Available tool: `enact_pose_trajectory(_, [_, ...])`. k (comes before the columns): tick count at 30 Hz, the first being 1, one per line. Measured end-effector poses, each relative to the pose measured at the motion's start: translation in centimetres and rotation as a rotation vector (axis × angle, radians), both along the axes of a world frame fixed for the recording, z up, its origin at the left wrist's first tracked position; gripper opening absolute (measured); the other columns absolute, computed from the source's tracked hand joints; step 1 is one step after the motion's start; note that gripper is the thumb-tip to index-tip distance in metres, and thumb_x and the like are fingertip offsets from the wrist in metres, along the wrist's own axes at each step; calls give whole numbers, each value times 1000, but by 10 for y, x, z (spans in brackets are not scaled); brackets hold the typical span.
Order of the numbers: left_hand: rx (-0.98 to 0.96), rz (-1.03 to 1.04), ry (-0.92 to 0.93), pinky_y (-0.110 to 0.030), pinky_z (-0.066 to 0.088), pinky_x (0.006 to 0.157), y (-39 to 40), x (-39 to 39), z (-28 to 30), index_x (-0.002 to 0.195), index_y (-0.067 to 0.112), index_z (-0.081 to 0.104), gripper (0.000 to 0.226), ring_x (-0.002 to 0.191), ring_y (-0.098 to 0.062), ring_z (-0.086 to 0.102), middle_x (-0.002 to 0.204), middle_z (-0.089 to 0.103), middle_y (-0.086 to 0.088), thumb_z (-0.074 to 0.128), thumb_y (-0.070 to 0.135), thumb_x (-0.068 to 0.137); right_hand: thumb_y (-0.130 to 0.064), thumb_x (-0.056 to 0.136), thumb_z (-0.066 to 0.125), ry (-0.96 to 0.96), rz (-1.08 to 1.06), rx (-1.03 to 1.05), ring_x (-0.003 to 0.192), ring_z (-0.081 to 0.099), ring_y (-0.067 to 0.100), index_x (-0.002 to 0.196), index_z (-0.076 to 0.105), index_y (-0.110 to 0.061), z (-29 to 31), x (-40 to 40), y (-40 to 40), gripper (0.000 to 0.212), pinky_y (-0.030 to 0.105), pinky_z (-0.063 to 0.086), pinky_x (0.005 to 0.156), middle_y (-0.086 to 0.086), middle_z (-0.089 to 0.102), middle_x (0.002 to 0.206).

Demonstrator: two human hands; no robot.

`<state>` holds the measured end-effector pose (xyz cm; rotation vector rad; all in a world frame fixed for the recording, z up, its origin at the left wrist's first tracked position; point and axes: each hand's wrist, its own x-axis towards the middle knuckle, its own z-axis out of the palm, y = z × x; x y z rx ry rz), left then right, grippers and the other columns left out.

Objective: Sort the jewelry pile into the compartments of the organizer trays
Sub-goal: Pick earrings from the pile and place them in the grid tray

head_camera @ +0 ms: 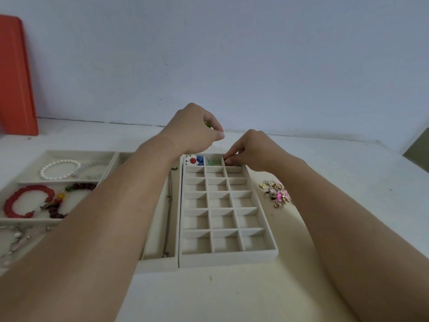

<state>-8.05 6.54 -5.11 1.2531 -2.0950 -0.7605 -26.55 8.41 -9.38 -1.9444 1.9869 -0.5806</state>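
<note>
We see both forearms reaching far over the worktop [232, 293] to the far end of the grid tray [228, 257]. The left hand [197, 131] hovers above the tray's far-left corner, fingers curled, pinching a small green piece [207, 124] that barely shows between finger and thumb. The right hand [249, 151] dips into the far-right compartment, fingertips pinched together; what they pinch is hidden, so we cannot tell.

Far row of the grid tray: a white flower piece with a red centre [192, 160] and blue beads [200, 159] sit in the left compartment just below the left hand, and a pale green piece [214, 161] lies in the middle compartment, between the two hands. The other compartments look bare.

The jewelry pile [277, 194], gold and pink bits, lies on the worktop just right of the grid tray, nearer than the right hand and beside the right forearm.

Left of the grid tray and touching it sits a second tray [160, 256]: a chain [169, 205] in its long slot, a pearl bracelet [60, 169] in the far section, a red bracelet [27, 201] and a dark bead bracelet [69, 198] in the next one, partly under the left forearm. An orange box [16, 77] stands at the far left.
</note>
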Motion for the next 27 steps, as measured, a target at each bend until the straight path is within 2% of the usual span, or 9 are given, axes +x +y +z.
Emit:
enact_pose_trajectory(6, [-1, -3, -8, -19, 37, 48, 1, 0, 0, 92, 22, 76, 6, 33, 3, 47, 83, 70, 1, 73, 27, 90, -34, 73, 88, 51, -47, -67, 54, 55, 13, 73, 76, -32, -1, 2, 2, 12, 24, 39, 56, -7, 62, 66])
enact_pose_trajectory(12, [6, -3, -9, -22, 37, 50, 1, -1, 0, 93, 21, 76, 7, 32, 2, 47, 84, 71, -1, 73, 26, 89, -34, 80, 82, 99, -29, 16, 61, 59, 17, 80, 80, -33, 4, 4, 2, 3, 28, 47, 60, -2, 72, 74])
enact_pose_trajectory(17, [2, 2, -23, -22, 36, 50, 1, -1, 1, 94, 22, 76, 7, 32, 3, 47, 84, 70, 1, 73, 26, 90, -25, 81, 79, 154, -17, 46, 57, 54, 17, 83, 80, -36, 11, -1, 4, 11, 26, 43, 56, -4, 63, 70])
enact_pose_trajectory(23, [-7, 11, -36, -22, 38, 52, 1, 0, -1, 92, 23, 76, 7, 49, -6, 51, 88, 69, 2, 74, 28, 89, -24, 82, 76, 216, -61, 40, 67, 65, 19, 81, 79, -36, 9, 5, 4, 13, 25, 42, 58, -5, 70, 78])
enact_pose_trajectory(27, [-6, 13, -44, -22, 38, 54, 0, -1, -1, 92, 24, 76, 7, 54, -8, 52, 91, 68, 1, 74, 30, 89, -28, 82, 77, 228, -54, 10, 64, 58, 11, 78, 76, -37, 8, 8, 7, 10, 25, 38, 57, -9, 66, 78])
